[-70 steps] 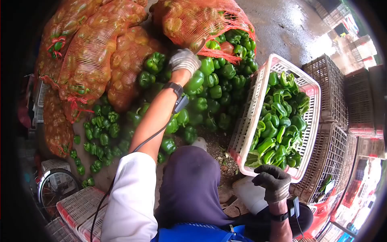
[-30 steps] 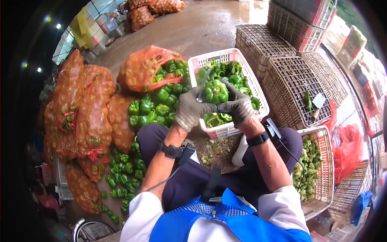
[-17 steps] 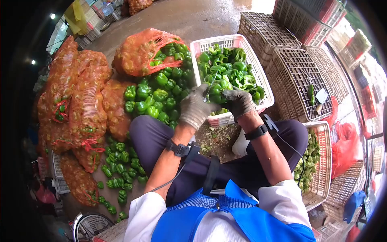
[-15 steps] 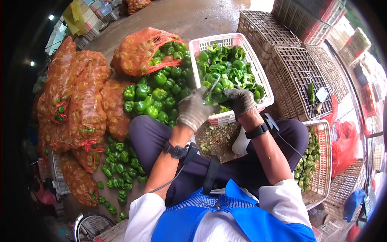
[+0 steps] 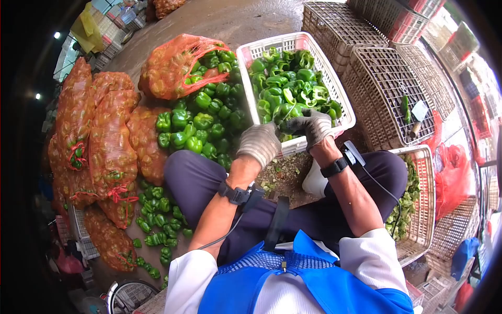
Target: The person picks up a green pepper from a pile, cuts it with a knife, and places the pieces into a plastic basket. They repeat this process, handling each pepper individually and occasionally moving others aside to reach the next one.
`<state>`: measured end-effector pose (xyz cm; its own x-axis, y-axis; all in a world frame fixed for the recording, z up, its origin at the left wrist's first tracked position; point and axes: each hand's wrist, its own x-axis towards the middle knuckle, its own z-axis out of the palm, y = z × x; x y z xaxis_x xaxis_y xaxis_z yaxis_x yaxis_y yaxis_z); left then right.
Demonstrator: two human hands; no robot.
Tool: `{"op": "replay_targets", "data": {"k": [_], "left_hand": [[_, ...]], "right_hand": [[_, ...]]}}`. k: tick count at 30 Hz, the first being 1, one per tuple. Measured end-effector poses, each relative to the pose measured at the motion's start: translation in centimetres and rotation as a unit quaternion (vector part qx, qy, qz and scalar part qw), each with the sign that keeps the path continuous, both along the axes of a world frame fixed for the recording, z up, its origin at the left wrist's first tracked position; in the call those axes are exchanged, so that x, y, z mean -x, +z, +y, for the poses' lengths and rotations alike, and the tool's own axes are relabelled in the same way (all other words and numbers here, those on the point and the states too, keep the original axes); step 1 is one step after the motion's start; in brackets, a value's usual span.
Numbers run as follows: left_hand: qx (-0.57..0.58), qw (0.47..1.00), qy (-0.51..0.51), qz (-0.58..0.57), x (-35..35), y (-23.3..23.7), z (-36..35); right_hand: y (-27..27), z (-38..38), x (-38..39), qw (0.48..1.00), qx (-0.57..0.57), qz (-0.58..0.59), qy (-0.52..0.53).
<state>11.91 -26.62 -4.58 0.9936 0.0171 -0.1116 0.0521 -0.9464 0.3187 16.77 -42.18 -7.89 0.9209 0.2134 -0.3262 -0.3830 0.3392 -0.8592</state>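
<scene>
The wet concrete floor carries everything. Along its left side lie orange mesh sacks stuffed with peppers, stacked against one another. One more sack lies at the far end with its mouth open toward a loose pile of green peppers, which spreads over the floor from the sack down to the person's left knee. On the right side stand empty lattice crates, bottoms up and touching each other; a lone green pepper lies on top of the nearest one.

Between the pile and the empty crates sits a white crate, filled with cut green pepper pieces, its near edge just in front of the person's knees. A second crate with paler pepper pieces stands beside the person's right leg.

Both hands wear grey knit gloves and meet at the near edge of the white crate. The left hand is clenched with its back to the camera; what its fingers grip is hidden. The right hand reaches over the rim, its fingers curled around a held pepper, which sits just inside the crate's near edge and is partly covered by the glove.

Each wrist bears a black strap, the left band with a cable running up the forearm.
</scene>
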Motion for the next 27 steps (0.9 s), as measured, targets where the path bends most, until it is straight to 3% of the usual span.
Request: {"op": "replay_targets", "data": {"k": [3, 4, 6, 9, 10, 11, 13, 14, 15, 17, 18, 21, 22, 23, 25, 27], "left_hand": [[0.002, 1.000, -0.004, 0.029, -0.7, 0.3, -0.8], [0.005, 0.999, -0.009, 0.043, -1.1, 0.2, -0.9], [-0.004, 0.995, -0.032, 0.096, -2.0, 0.6, -1.2], [-0.034, 0.988, -0.122, 0.086, -3.7, -2.5, -1.2], [-0.111, 0.970, -0.214, 0.040, -3.4, -2.4, -1.2], [-0.111, 0.968, -0.220, 0.042, -3.5, -2.6, -1.2], [-0.112, 0.966, -0.229, 0.044, -3.9, -3.4, -1.1], [-0.080, 0.983, -0.163, 0.013, -3.5, -2.7, -1.3], [-0.200, 0.948, -0.244, 0.047, -3.3, -2.0, -1.4], [-0.131, 0.972, -0.196, -0.012, -3.2, -2.3, -1.6], [-0.008, 0.995, -0.093, -0.027, -4.1, -4.4, -2.0], [-0.004, 0.994, -0.108, -0.020, -4.2, -5.5, -1.6], [-0.042, 0.994, -0.087, 0.044, -4.5, -4.6, -2.0], [-0.117, 0.988, -0.053, 0.082, -4.2, -2.8, -2.6], [0.022, 0.999, 0.005, 0.046, -4.0, -3.4, -1.7], [0.050, 0.995, 0.041, 0.073, -2.9, -1.2, -1.3]], "right_hand": [[0.8, 0.2, 0.3, 0.997, 0.071, -0.001, -0.041], [0.2, -0.3, -0.2, 0.997, 0.081, 0.013, -0.011], [-1.8, -0.8, -1.0, 0.984, 0.171, -0.037, -0.019], [-0.1, -0.8, -0.7, 0.961, 0.270, -0.055, -0.036], [-0.3, -0.8, -0.7, 0.963, 0.261, -0.060, -0.031], [-0.5, -1.0, -0.8, 0.965, 0.252, -0.064, -0.028], [-0.7, -1.2, -1.1, 0.922, 0.376, -0.093, 0.007], [-1.0, -1.4, -1.4, 0.917, 0.387, -0.098, 0.023], [-1.4, -1.3, -1.7, 0.912, 0.395, -0.102, 0.038], [-1.0, -1.0, -1.9, 0.868, 0.485, -0.107, 0.025], [-3.5, -1.4, -2.4, 0.860, 0.488, -0.147, -0.024], [-1.9, -0.8, -2.1, 0.854, 0.494, -0.162, -0.017], [-0.3, -0.5, -1.7, 0.848, 0.506, -0.159, -0.023], [-0.2, -0.7, -1.9, 0.880, 0.450, -0.149, -0.008], [-0.4, -1.7, -2.4, 0.934, 0.336, -0.121, 0.014], [-1.1, -2.4, -2.5, 0.973, 0.198, -0.116, -0.027]]}}
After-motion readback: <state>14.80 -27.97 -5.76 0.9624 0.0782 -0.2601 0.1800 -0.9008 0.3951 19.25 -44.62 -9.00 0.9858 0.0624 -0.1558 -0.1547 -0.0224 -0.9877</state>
